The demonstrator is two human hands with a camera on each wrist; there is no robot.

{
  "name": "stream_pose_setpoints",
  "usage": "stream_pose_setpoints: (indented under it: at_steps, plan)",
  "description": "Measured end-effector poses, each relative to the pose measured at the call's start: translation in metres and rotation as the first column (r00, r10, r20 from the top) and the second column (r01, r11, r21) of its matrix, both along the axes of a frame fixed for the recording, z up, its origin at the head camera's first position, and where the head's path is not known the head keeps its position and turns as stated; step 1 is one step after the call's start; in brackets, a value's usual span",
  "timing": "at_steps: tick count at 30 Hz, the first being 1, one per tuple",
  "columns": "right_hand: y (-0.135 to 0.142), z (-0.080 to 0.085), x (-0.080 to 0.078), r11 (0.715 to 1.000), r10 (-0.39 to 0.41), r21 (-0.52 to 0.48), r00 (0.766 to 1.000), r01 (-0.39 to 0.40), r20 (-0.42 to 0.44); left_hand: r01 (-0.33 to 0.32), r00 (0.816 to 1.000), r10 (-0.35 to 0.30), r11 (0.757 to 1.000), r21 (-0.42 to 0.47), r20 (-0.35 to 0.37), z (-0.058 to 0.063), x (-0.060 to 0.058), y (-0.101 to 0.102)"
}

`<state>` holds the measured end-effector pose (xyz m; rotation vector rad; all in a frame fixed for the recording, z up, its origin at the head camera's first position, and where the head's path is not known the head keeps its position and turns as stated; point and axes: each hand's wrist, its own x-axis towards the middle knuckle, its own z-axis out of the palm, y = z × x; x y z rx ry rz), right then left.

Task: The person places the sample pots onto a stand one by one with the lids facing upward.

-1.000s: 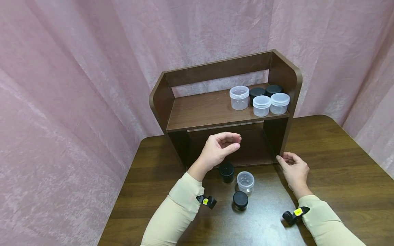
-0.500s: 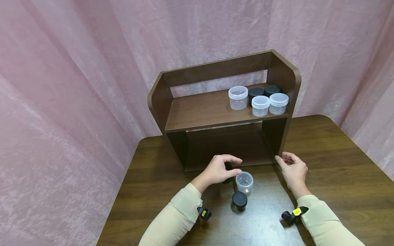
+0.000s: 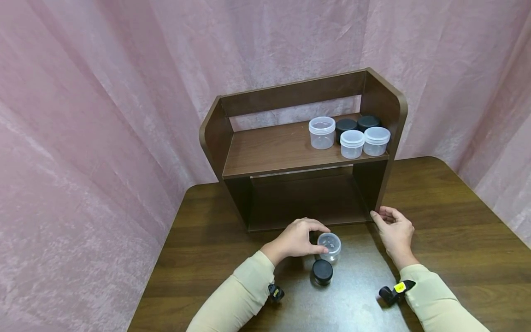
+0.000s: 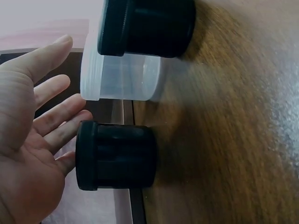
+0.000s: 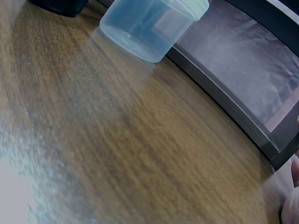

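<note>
My left hand (image 3: 296, 239) reaches over the table, thumb and fingers spread on either side of the lid of a clear plastic jar (image 3: 330, 255). In the left wrist view, the fingers (image 4: 58, 114) lie close to the rim of the clear jar (image 4: 124, 77), and no firm grip shows. One black-lidded jar (image 3: 322, 272) stands just in front of it. Another black jar (image 4: 117, 156) is mostly hidden behind my left hand in the head view. My right hand (image 3: 396, 235) pinches the lower front corner of the right side panel of the brown shelf (image 3: 265, 152).
On the shelf's upper board, toward the right, stand a larger clear jar (image 3: 321, 136), two smaller white-lidded jars (image 3: 352, 146) and two black-lidded jars (image 3: 368, 122). The wooden table (image 3: 448, 221) extends to both sides. A pink curtain (image 3: 124, 115) hangs behind.
My left hand has come down from in front of the shelf's lower compartment to the clear jar on the table. The right hand stays on the shelf panel.
</note>
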<state>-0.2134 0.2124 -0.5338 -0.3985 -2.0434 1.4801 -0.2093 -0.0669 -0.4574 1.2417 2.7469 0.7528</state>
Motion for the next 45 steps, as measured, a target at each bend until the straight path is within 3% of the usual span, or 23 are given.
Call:
stream_pose_setpoints:
  at_steps: [17, 32, 45]
  plan:
    - [0.0, 0.001, 0.001, 1.0, 0.007, 0.006, 0.999, -0.007, 0.036, -0.001, 0.998, -0.01, 0.987, -0.16, -0.069, -0.007, 0.002, 0.007]
    - [0.0, 0.001, 0.001, 1.0, 0.018, 0.003, 0.999, -0.018, 0.047, 0.005, 0.996, -0.013, 0.996, -0.089, -0.09, -0.007, 0.004, 0.007]
    - [0.0, 0.0, 0.001, 1.0, 0.013, 0.008, 0.999, -0.013, 0.043, 0.028, 0.991, -0.02, 0.997, 0.065, -0.131, 0.002, 0.008, 0.011]
